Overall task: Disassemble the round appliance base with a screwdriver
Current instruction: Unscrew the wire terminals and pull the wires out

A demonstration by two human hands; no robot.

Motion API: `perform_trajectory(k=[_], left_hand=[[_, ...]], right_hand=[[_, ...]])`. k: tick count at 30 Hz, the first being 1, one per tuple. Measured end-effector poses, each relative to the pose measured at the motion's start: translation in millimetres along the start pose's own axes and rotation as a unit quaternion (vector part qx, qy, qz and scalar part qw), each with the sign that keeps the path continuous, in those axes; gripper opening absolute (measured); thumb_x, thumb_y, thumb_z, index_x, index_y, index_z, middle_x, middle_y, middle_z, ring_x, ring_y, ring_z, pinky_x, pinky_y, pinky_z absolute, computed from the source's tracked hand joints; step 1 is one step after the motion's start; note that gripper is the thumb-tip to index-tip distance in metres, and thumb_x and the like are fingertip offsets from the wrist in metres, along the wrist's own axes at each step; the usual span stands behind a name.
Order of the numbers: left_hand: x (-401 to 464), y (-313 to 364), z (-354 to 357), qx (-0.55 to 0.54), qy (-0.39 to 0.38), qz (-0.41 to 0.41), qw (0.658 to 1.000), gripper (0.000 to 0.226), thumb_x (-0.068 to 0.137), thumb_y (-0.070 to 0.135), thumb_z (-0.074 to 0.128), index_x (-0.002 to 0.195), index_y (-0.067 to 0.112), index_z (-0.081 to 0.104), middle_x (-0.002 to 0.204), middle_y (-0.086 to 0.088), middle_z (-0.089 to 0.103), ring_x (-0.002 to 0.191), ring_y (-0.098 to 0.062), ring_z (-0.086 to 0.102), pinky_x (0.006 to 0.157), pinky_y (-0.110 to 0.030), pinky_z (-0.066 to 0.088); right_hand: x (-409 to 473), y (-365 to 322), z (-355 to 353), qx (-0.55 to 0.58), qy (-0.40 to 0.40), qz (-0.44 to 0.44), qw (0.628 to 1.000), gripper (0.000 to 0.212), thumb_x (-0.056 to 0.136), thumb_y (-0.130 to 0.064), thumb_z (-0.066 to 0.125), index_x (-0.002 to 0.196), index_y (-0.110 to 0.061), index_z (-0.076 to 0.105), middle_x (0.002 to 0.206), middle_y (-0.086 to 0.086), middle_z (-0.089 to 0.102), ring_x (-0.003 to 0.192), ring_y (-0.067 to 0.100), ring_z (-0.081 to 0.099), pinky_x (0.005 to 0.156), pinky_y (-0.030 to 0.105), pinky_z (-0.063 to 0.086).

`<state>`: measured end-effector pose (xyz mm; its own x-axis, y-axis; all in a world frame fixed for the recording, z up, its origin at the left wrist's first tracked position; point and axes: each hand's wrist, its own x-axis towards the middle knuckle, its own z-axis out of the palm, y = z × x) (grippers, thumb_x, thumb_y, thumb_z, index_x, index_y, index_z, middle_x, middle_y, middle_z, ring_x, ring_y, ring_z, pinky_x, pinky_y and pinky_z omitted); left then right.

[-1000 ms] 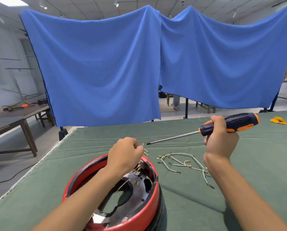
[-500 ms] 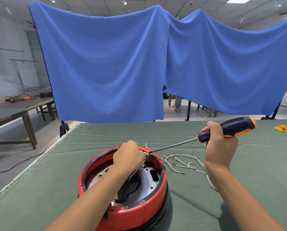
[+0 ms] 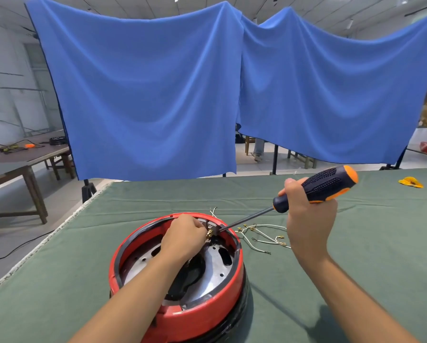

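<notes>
Since a second ago the screwdriver (image 3: 304,194) tip has dropped from hovering over the cloth to the far inner rim of the round appliance base (image 3: 182,276), and my view has come down so the whole base shows.

My left hand (image 3: 184,237) is curled into a loose fist inside the base, fingertips pinching at a small brass-coloured terminal block (image 3: 210,232) at the far rim; exact grip hidden by knuckles. Left forearm runs in from near-left, over the near rim.

My right hand (image 3: 309,219) is wrapped round the lower part of the screwdriver handle, thumb up along the grip. Handle is black knurled rubber with orange cap and stripe; thin dark steel shaft slopes down-left to the terminal block. Right wrist is raised, forearm coming in from near-right.

Base sits near-centre on the table: glossy red ring, black band underneath, dull silver stamped plate inside with oval cutouts and small holes.

Just right of it, loose white wires (image 3: 262,237) with brass crimp ends lie on the green felt table cover (image 3: 356,268). Far right, a small yellow object (image 3: 410,182). Blue cloth backdrop (image 3: 158,95) hangs beyond the far edge.
</notes>
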<state>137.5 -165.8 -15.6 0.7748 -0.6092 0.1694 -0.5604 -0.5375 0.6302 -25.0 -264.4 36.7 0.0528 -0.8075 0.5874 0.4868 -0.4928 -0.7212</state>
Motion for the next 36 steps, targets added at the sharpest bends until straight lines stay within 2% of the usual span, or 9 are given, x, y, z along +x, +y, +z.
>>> perform_trajectory(k=[3,5,7,12,16,21,27,32,36], left_hand=[[-0.2,0.1,1.6,-0.019,0.001,-0.012,1.000,0.017,0.075,0.009,0.052,0.064,0.005,0.064,0.070,-0.012,0.064,0.076,-0.033,0.061,0.067,-0.036,0.050],[-0.3,0.2,2.3,-0.044,-0.001,-0.026,0.999,0.017,0.076,0.009,0.053,0.070,0.004,0.068,0.074,-0.012,0.067,0.080,-0.032,0.062,0.071,-0.037,0.051],[-0.5,0.3,2.6,-0.063,-0.005,-0.038,0.997,0.017,0.076,0.010,0.054,0.074,0.005,0.070,0.079,-0.012,0.069,0.086,-0.031,0.064,0.076,-0.038,0.052],[-3.8,1.6,2.1,-0.067,-0.006,-0.053,0.996,0.019,0.079,0.011,0.052,0.077,0.007,0.070,0.079,-0.011,0.069,0.087,-0.030,0.063,0.078,-0.037,0.052],[-7.7,5.1,1.6,-0.032,-0.004,-0.050,0.998,0.023,0.080,0.009,0.045,0.079,0.011,0.068,0.086,-0.005,0.068,0.090,-0.030,0.061,0.074,-0.034,0.047],[-11.5,6.7,1.4,-0.016,0.004,-0.051,0.999,0.028,0.081,0.005,0.043,0.090,0.012,0.068,0.099,-0.007,0.068,0.096,-0.030,0.060,0.080,-0.036,0.050],[-14.6,7.2,0.4,-0.022,0.005,-0.053,0.998,0.028,0.082,0.005,0.042,0.096,0.014,0.065,0.106,-0.007,0.066,0.101,-0.028,0.058,0.082,-0.036,0.048],[-16.1,7.2,-0.9,-0.033,0.006,-0.048,0.998,0.027,0.082,0.002,0.042,0.093,0.010,0.065,0.101,-0.009,0.066,0.096,-0.029,0.059,0.080,-0.038,0.049],[-15.5,6.3,-0.3,-0.036,0.005,-0.052,0.998,0.026,0.084,0.004,0.042,0.093,0.009,0.066,0.101,-0.010,0.066,0.097,-0.031,0.059,0.081,-0.039,0.050]], right_hand=[[-8.4,-2.4,4.4,-0.001,-0.023,-0.017,1.000,0.021,0.072,-0.019,0.057,0.054,-0.011,0.051,0.044,-0.013,0.056,0.044,-0.002,0.050,0.050,0.007,0.039],[-14.6,-2.9,8.3,0.009,-0.039,-0.029,0.999,0.024,0.071,-0.019,0.059,0.049,-0.024,0.051,0.045,-0.013,0.055,0.044,-0.001,0.050,0.052,0.008,0.040],[-19.9,-2.4,11.0,0.021,-0.058,-0.037,0.997,0.022,0.068,-0.027,0.060,0.048,-0.025,0.050,0.047,-0.012,0.056,0.046,0.000,0.051,0.054,0.009,0.041],[-25.5,-0.3,13.9,0.023,-0.073,-0.057,0.995,0.025,0.067,-0.031,0.058,0.056,-0.012,0.046,0.049,-0.015,0.054,0.048,-0.001,0.051,0.056,0.008,0.041],[-22.2,-0.1,16.0,-0.026,-0.072,-0.070,0.995,0.023,0.073,-0.016,0.059,0.053,-0.017,0.047,0.046,-0.017,0.054,0.046,-0.002,0.050,0.053,0.007,0.039],[-1.0,-3.8,26.8,-0.057,-0.063,-0.033,0.996,0.018,0.071,-0.020,0.055,0.053,-0.016,0.052,0.042,-0.015,0.056,0.041,0.000,0.051,0.046,0.007,0.038],[31.5,2.6,44.4,-0.099,-0.079,-0.024,0.992,0.030,0.070,-0.021,0.053,0.061,0.007,0.057,0.042,-0.007,0.057,0.041,0.004,0.050,0.045,0.011,0.041],[52.5,12.5,56.9,-0.109,-0.080,0.011,0.991,0.022,0.069,-0.022,0.053,0.049,-0.012,0.051,0.039,-0.005,0.051,0.040,0.011,0.048,0.047,0.023,0.042],[60.1,18.0,56.7,-0.133,-0.070,0.030,0.988,0.023,0.073,-0.020,0.053,0.052,-0.010,0.052,0.038,-0.006,0.053,0.040,0.008,0.049,0.048,0.021,0.041]])
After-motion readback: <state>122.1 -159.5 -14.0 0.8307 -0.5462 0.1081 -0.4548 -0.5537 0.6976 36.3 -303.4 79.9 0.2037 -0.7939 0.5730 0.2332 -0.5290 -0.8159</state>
